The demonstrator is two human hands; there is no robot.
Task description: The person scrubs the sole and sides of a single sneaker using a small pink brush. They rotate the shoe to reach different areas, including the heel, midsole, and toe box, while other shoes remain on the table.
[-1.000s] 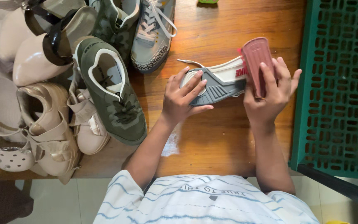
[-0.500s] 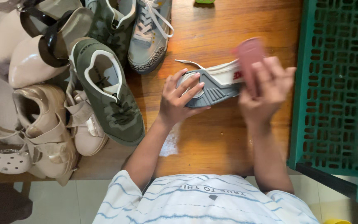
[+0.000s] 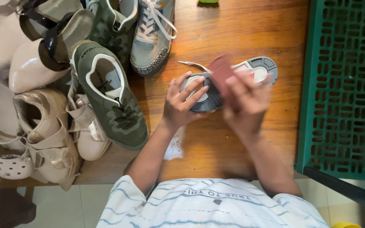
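A grey and white sneaker (image 3: pixel 256 69) lies sole-up on the wooden table (image 3: pixel 237 29), a white lace trailing from its left end. My left hand (image 3: pixel 184 103) grips the shoe's toe end and holds it down. My right hand (image 3: pixel 246 101), blurred by motion, holds a dull-red flat pad (image 3: pixel 221 74) against the middle of the sole.
Several shoes crowd the table's left side: an olive green sneaker (image 3: pixel 108 95), a grey laced sneaker (image 3: pixel 153 33), beige strapped shoes (image 3: pixel 43 131) and cream heels (image 3: pixel 34 55). A green perforated plastic crate (image 3: pixel 343 93) stands at the right. Tiled floor shows below the table edge.
My right hand has swept the red pad leftward along the sole, from the heel end toward the middle. The heel of the sole is uncovered now. My left hand stays on the toe.
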